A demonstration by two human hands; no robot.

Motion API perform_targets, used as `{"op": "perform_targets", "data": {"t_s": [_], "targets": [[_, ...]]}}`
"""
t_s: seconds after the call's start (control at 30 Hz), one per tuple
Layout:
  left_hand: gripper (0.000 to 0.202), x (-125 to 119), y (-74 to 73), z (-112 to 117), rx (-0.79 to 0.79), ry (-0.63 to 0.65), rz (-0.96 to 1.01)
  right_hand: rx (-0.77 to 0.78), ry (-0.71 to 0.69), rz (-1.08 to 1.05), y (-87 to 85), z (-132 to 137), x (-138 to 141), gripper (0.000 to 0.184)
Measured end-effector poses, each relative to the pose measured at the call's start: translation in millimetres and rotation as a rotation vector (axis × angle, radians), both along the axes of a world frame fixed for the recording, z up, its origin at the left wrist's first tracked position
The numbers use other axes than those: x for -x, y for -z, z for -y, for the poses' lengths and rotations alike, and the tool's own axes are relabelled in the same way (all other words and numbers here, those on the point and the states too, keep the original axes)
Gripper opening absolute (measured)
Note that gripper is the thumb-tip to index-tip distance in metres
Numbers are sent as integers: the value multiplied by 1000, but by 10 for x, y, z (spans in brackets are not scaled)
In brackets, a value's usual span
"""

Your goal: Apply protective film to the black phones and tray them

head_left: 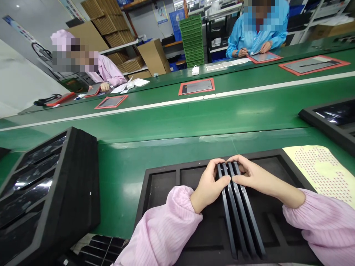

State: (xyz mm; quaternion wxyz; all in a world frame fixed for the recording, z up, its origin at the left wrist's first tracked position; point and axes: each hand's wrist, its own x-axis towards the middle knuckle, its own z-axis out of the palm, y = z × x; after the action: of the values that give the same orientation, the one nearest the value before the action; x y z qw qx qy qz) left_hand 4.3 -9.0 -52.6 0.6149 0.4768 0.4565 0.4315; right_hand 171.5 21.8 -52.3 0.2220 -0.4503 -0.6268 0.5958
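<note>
Several thin, dark flat panels (240,218) with glossy edges, much like tablets, stand on edge side by side over a black foam tray (163,184). My left hand (208,186) is closed round their far end from the left, its thumb across the edges. From the right, my right hand (253,176) grips that same end, its fingers curled over the far side and its thumb close to my left thumb. The near ends of the panels reach down to the tray's front part. Shallow recesses show in the tray on both sides; the panels' broad faces are mostly hidden.
At left rises a stack of black foam trays (83,177) holding glossy panels. A yellow sheet with red dots (323,170) lies right of my tray, and another tray (330,118) beyond it. Red-bordered panels (196,87) lie along the green line, where two people work opposite.
</note>
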Motion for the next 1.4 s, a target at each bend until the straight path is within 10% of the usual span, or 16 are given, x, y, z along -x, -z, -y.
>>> {"op": "perform_targets", "data": {"t_s": [0.33, 1.0, 1.17, 1.4], "targets": [[86, 287, 169, -77, -107, 386, 73, 89, -283, -73, -84, -50, -214, 73], [93, 76, 44, -21, -169, 243, -178, -47, -75, 86, -138, 36, -89, 92], [55, -33, -122, 366, -261, -31, -516, -59, 40, 163, -223, 256, -115, 101], [55, -211, 15, 1028, -287, 279, -868, -199, 308, 285, -127, 477, 161, 86]]}}
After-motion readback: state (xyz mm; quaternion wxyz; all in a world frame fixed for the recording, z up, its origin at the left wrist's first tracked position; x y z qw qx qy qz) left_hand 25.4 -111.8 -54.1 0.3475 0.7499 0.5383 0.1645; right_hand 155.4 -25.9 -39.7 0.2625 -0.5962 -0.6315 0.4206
